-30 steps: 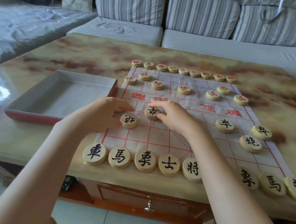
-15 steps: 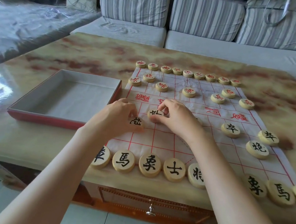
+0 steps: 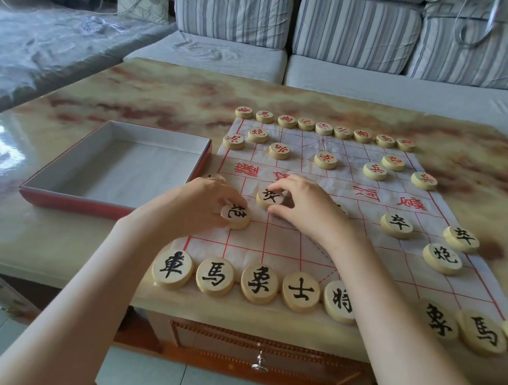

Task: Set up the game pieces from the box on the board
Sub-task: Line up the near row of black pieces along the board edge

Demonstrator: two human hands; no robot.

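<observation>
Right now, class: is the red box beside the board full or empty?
Empty. The box shows only its bare pale floor and inner walls; nothing lies in it.

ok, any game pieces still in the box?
No, the red-edged box shows only its bare grey floor from wall to wall.

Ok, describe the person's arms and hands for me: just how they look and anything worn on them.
Both arms are bare as far as the picture reaches: no sleeve shows on the left arm or the right arm. The left hand and the right hand wear no gloves, and no watch, bracelet or ring shows on either wrist or hand.
</observation>
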